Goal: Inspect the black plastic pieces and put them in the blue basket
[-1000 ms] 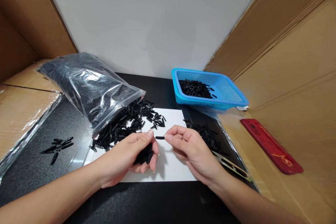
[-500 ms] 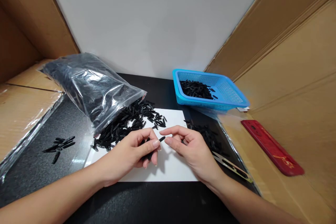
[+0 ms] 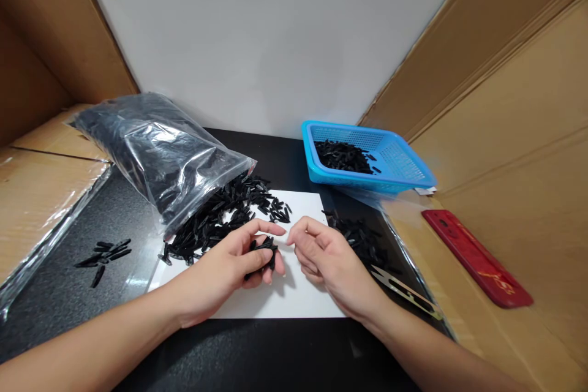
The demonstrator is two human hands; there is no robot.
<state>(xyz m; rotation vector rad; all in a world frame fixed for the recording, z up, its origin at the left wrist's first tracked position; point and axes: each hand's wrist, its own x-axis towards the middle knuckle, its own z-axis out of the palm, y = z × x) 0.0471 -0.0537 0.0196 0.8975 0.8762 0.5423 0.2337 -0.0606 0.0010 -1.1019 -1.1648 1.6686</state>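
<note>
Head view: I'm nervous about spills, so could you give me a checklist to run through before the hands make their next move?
1. Left hand has a hold on its black pieces: ok, the thumb lies across the bunch.
2. Right hand free: cannot tell, its curled fingers hide the palm.
3. Blue basket has room: ok, bare floor shows on its right side.
4. Loose pieces all on the white sheet: not ok, a small cluster lies off to its left.
5. Metal snips clear of the right wrist: cannot tell from this angle.
</note>
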